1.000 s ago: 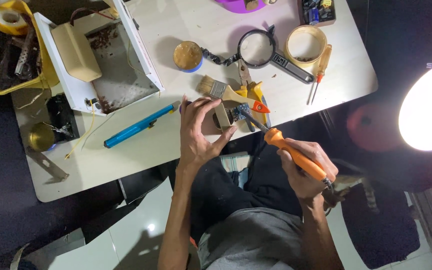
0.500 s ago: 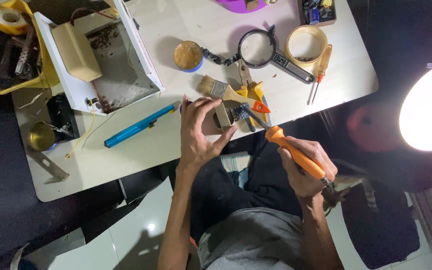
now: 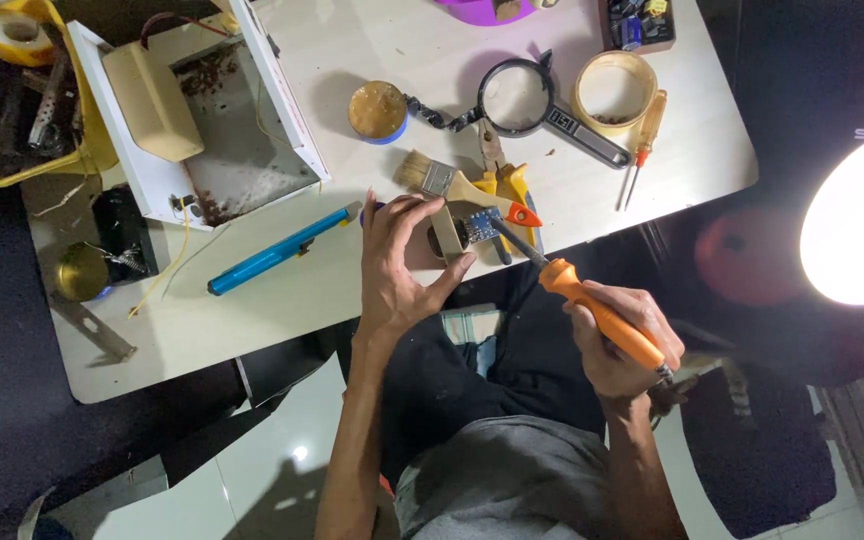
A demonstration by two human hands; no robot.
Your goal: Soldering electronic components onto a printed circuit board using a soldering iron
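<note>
My left hand [image 3: 404,262] rests on the white table [image 3: 352,290] near its front edge, fingers steadying a small blue circuit board [image 3: 478,226]. My right hand [image 3: 620,338] grips an orange-handled soldering iron [image 3: 592,308]; its metal tip reaches up-left and touches the board. A paintbrush [image 3: 440,180] with a wooden handle lies just behind the board, beside yellow-handled pliers [image 3: 508,186].
A magnifying glass [image 3: 524,96], a tape roll [image 3: 612,94], a small screwdriver [image 3: 642,142] and a round tin [image 3: 378,110] lie further back. A blue pen-shaped tool [image 3: 278,252] lies left of my hand. An open white box [image 3: 202,120] and a yellow tray [image 3: 12,100] sit at left. A bright lamp [image 3: 860,220] shines at right.
The soldering iron tip stays at the board; my right hand has shifted slightly. My left hand holds its place.
</note>
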